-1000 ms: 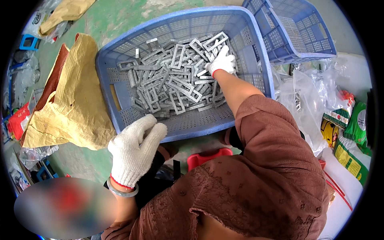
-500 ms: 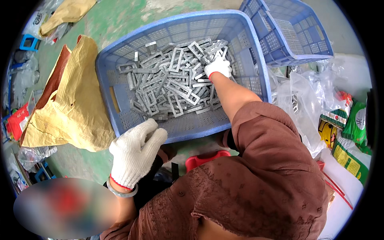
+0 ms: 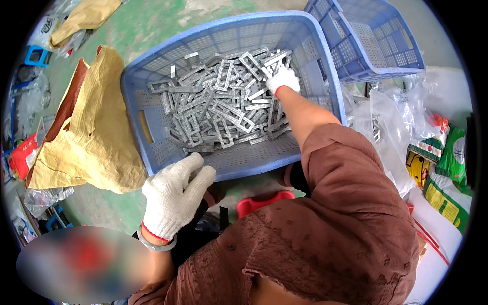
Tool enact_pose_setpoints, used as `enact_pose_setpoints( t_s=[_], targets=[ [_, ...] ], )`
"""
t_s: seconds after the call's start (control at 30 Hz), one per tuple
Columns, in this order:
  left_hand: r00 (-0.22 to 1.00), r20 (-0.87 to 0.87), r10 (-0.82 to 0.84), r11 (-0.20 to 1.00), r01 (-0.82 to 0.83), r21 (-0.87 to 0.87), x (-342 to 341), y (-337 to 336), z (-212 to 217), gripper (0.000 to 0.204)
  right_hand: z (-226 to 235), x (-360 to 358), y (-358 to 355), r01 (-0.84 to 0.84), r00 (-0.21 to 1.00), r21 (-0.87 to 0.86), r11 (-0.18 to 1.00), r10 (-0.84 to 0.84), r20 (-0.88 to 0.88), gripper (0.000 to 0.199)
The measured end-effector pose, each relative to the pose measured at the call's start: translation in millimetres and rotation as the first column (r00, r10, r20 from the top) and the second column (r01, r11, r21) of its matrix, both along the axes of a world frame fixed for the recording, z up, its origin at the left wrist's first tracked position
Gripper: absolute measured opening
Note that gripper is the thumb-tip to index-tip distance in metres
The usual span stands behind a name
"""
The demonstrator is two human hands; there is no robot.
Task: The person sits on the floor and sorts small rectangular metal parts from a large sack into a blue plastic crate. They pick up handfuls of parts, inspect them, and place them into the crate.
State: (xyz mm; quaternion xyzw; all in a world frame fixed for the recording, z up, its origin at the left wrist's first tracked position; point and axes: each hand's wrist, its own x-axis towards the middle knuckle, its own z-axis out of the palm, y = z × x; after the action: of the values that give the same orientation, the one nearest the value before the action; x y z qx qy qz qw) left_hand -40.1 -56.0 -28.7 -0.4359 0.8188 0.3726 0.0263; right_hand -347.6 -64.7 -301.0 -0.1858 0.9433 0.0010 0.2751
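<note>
A large blue plastic crate [image 3: 229,23] holds a jumbled heap of grey rectangular metal frames [image 3: 223,109]. My right hand [image 3: 283,80], in a white knit glove with a red cuff, reaches into the heap's right side. Its fingers are closed on a metal frame [image 3: 266,72] with a bright edge; the fingertips are partly hidden among the pieces. Just outside the crate's near left corner, my left hand [image 3: 175,190] wears the same kind of glove. It is loosely curved, with a gap between thumb and fingers and nothing in it.
A yellow-brown woven sack [image 3: 96,122] stands against the crate's left side. Behind the right side is another blue crate [image 3: 376,46]. Clear plastic bags [image 3: 381,122] and green packages [image 3: 455,157] lie at the right. A red plastic stool [image 3: 264,201] is near my legs.
My right hand has shifted slightly right and farther into the crate, and a bright-edged frame now shows at its fingers. My left hand has moved a little right and down.
</note>
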Motion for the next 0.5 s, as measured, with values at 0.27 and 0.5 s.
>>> enact_pose_setpoints(
  t_s=[0.27,0.5],
  targets=[
    [1.0,-0.009,-0.022,0.997,0.021,-0.072,-3.4,3.2,-0.5,0.021,-5.3,-2.3,5.5,-0.118,0.993,0.016,0.993,0.118,-0.003,0.057],
    [0.999,-0.013,-0.041,0.996,0.039,-0.086,-0.5,0.4,-11.1,0.021,-20.6,5.4,2.8,-0.123,0.992,0.037,0.992,0.124,-0.034,0.074]
  ],
)
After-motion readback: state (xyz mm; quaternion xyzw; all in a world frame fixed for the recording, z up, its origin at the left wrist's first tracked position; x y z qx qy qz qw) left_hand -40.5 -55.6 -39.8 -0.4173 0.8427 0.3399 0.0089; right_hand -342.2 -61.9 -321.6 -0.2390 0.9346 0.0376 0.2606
